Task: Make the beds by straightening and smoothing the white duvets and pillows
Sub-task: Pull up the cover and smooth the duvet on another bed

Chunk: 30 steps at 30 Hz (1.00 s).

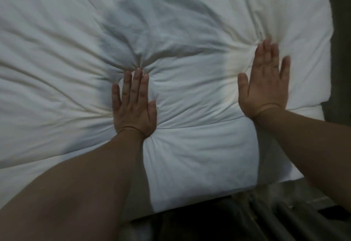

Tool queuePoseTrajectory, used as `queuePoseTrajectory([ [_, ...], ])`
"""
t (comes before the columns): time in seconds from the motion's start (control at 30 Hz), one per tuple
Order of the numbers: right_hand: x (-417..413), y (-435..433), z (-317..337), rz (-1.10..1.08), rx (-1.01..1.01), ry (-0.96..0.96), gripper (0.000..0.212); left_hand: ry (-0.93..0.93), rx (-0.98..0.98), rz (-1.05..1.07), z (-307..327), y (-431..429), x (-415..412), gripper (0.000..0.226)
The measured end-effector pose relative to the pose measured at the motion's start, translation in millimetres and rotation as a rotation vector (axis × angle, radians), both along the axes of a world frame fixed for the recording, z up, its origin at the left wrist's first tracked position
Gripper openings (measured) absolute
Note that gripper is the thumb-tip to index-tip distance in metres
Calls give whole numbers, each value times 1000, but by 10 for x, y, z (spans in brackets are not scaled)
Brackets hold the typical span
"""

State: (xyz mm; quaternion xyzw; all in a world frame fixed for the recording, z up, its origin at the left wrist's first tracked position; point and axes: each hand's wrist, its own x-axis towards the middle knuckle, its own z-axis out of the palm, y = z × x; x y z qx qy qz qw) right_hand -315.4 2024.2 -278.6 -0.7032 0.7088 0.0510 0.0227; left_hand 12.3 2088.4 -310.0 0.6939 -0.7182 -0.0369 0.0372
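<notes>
Left hand (134, 105) flat, right hand (266, 81) flat, pressing creased white duvet (190, 22)

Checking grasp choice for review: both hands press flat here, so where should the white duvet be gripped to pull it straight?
Probably the near edge of the duvet, pinched from the person's side: it lies free there, while the left hand and right hand press flat on creased middle fabric with nothing to hold.

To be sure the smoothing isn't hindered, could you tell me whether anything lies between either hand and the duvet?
Nothing visible does. The left hand and right hand both press flat, fingers straight, directly on the duvet, denting it.
</notes>
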Motion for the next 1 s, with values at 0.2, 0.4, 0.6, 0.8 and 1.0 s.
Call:
queuePoseTrajectory([
  [0.2,-27,-8,-28,15,-32,-36,75,-13,-14,3,103,23,-21,74],
  [0.4,-49,-28,-80,19,-36,-83,76,-43,27,21,167,20,-37,73],
  [0.6,-72,-26,-168,40,-79,-166,77,-102,43,47,193,18,-88,73],
  [0.8,-99,-24,-154,66,-93,-236,77,-43,-48,463,316,-93,-810,63],
  [1.0,-160,-50,-42,160,-69,-280,72,-107,-3,309,325,-536,-2298,71],
])
